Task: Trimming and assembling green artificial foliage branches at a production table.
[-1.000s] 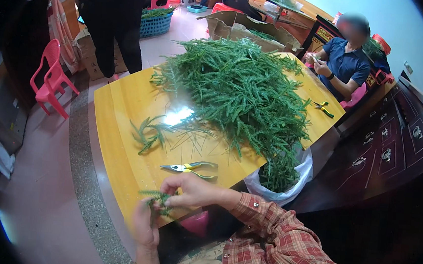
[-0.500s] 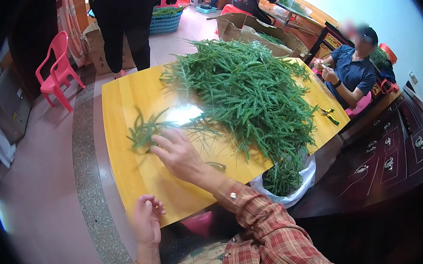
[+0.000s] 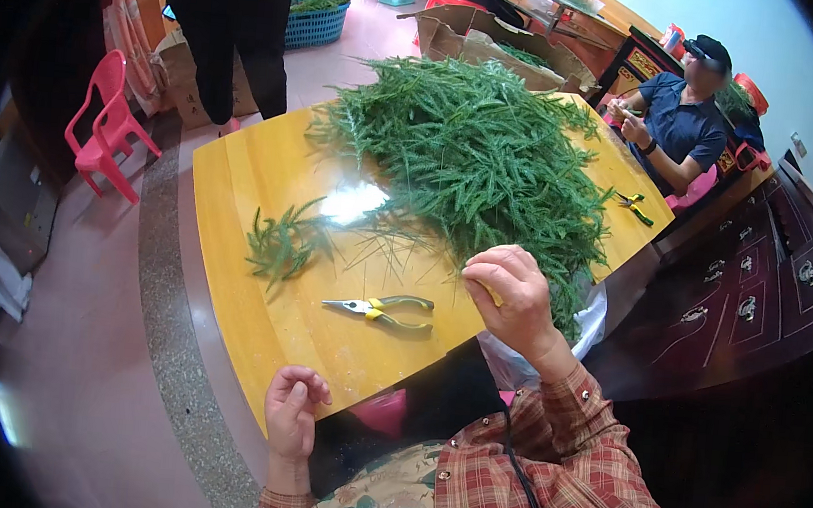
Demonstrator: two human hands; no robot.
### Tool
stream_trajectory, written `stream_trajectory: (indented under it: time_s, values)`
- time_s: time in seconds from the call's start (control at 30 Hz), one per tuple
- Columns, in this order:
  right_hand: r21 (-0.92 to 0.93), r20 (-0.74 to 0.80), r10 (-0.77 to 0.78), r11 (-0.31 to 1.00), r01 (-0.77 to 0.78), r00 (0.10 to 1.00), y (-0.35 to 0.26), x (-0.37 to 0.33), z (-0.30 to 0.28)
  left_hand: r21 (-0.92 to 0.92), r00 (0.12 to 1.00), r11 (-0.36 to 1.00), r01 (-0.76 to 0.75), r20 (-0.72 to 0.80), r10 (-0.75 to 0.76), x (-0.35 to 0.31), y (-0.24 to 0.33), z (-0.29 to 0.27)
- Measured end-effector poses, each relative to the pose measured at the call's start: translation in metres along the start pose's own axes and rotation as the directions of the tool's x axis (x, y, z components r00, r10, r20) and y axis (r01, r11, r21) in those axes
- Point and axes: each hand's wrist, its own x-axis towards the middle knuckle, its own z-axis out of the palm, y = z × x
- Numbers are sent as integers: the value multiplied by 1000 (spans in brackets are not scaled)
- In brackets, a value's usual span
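Head camera looks down on your yellow wooden table (image 3: 268,195), where your right hand (image 3: 510,296) hovers at the near edge of the big heap of green sprigs (image 3: 472,149), fingers curled in a narrow pinch; whether a stem sits between them cannot be told from here. Your left hand (image 3: 293,413) rests low at the table's front edge, loosely curled and holding nothing visible. Between the two hands lie yellow-handled pliers (image 3: 378,308), untouched on the wood, and a small separate bunch of sprigs (image 3: 278,242) sits well apart to the left. A white plastic bag (image 3: 593,316) hangs at the table's right corner, partly hidden behind your wrist. To draw from the heap cleanly, you would likely do best to pinch one stem near its base and lift it free before pulling, so that neighbouring sprigs do not drag off the edge. Across the table a seated person in a dark blue shirt (image 3: 679,123) works with both hands, a second pair of cutters (image 3: 634,207) lying near them.
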Motion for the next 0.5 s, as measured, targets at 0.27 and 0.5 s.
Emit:
stream_trajectory:
  time_s: [0.27, 0.5]
  values:
    - [-2, -1, 14, 1000, -14, 1000, 47, 51, -1, 38, 994, 994, -100, 58, 97, 2, 3, -5]
    - [-303, 93, 17, 953, 12, 996, 108, 103, 74, 130, 991, 985, -112, -55, 120, -14, 14, -29]
